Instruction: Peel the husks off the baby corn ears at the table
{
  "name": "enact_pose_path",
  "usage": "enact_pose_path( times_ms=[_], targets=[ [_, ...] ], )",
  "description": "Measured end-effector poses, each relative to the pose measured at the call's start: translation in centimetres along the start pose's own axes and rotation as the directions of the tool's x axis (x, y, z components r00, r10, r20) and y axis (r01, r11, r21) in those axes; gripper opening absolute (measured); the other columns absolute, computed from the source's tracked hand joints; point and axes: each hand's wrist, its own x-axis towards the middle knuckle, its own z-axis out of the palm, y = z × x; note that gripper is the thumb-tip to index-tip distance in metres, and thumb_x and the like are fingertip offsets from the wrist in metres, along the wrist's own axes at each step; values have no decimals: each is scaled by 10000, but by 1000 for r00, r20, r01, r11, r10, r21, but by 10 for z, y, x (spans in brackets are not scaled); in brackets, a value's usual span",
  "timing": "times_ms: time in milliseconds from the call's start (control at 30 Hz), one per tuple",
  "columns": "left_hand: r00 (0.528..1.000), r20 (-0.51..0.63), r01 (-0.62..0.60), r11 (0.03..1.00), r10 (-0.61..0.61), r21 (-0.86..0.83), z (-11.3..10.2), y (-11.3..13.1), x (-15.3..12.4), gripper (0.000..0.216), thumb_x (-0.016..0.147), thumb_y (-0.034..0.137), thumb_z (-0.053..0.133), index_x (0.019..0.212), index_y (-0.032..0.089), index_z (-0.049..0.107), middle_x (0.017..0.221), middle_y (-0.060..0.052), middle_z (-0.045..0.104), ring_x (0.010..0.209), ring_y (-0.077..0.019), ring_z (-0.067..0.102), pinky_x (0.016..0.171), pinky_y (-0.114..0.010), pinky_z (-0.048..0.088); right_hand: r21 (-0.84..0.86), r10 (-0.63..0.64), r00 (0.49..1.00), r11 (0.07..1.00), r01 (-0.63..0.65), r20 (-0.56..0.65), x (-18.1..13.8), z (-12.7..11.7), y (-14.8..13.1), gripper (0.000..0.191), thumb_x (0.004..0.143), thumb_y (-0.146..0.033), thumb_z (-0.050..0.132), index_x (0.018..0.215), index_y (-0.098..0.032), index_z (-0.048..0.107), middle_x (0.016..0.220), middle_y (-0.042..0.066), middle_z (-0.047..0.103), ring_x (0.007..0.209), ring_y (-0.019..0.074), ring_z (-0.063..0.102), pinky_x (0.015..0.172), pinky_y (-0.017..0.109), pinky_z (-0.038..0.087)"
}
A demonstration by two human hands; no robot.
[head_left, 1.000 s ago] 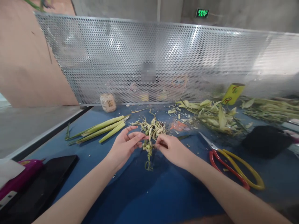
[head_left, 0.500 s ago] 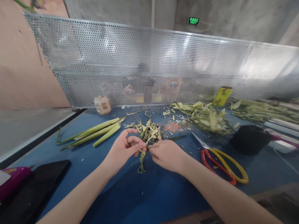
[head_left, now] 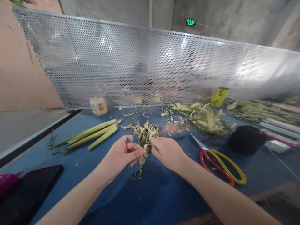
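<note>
My left hand (head_left: 123, 151) pinches a thin green-and-pale plant strand (head_left: 140, 167) between thumb and forefinger, its other fingers loosely curled. The strand's tangled lower end hangs down in front of the blue tabletop. Close beside it, my right hand (head_left: 168, 153) has its fingers curled shut at the strand's upper part, its fingertips partly hidden. Directly behind both hands lies a heap of shredded, withered plant bits (head_left: 147, 128). To the right of my right hand lie scissors (head_left: 206, 151) with one red and one yellow handle loop, blades pointing away to the left.
Several green stalks (head_left: 93, 134) lie at left, near a wrapped roll (head_left: 98, 106). Corn husks (head_left: 208, 118), a yellow tube (head_left: 219, 97) and a black spool (head_left: 246, 140) stand or lie at right. A dark tablet-like slab (head_left: 39, 187) is front left. A perforated metal screen (head_left: 150, 62) borders the back, a person behind it.
The view has shifted slightly. My left hand is a little lower, and my right fingertips have moved up and slightly apart from the left ones. The strand hangs slightly lower.
</note>
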Motion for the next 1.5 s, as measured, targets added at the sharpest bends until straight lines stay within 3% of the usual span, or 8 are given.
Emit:
enact_pose_path(
  times_ms=[200,400,567,667,833,967,1267,1500],
  targets=[
    [992,-120,-39,999,37,-15,-3,2,2,393,661,231,647,777,207,273,562,50,597,443,-57,450,418,-167,329,302,-14,998,953,-5,62,2,-1,6,186,815,-168,342,630,-180,354,554,-37,380,513,76,340,500,205,211],
    [963,-251,-111,993,97,-40,-11,-3,4,375,660,229,645,756,206,283,594,47,607,473,-55,463,447,-169,346,456,-279,926,879,139,254,-1,-7,8,208,855,-265,334,663,-187,344,594,-31,408,529,79,356,520,209,245],
    [959,-267,-108,993,92,-44,-12,-2,5,380,656,215,649,747,206,281,613,37,613,527,-73,510,447,-166,339,591,-338,921,790,164,195,-2,-7,8,236,848,-229,339,619,-180,311,585,-39,352,551,79,330,542,218,261],
    [967,-234,-123,989,101,-79,-9,1,4,380,653,202,653,750,206,286,600,48,601,522,-71,507,444,-162,332,834,-307,947,544,96,91,1,-2,7,254,813,-196,391,568,-166,331,645,-28,339,572,73,329,557,223,285],
    [970,-132,-217,970,202,-112,-6,2,1,343,692,175,622,749,204,284,631,50,605,532,-66,517,463,-162,353,966,-119,980,-187,-180,160,5,7,2,108,729,-149,457,622,-146,474,660,-26,362,492,43,286,471,202,249],
    [960,-109,-267,959,257,-95,-5,4,-1,336,706,125,603,740,202,278,644,46,607,531,-59,518,478,-166,371,871,-148,963,-413,-267,226,6,9,-1,98,721,-134,469,633,-126,510,621,-25,391,477,37,286,454,181,252],
    [967,-11,-252,960,253,-118,-3,10,-5,314,717,61,568,721,193,283,623,53,585,551,-58,539,535,-183,413,871,-120,979,-449,-200,163,5,6,-2,154,738,-168,485,593,-123,509,659,-15,442,466,28,323,432,171,263],
    [975,120,-184,981,189,-52,-5,8,-9,298,730,101,560,705,195,278,643,47,587,570,-78,552,579,-235,438,991,-192,974,91,-100,116,2,3,4,225,813,-204,425,603,-138,468,584,-32,379,491,56,335,488,214,302]
  ],
)
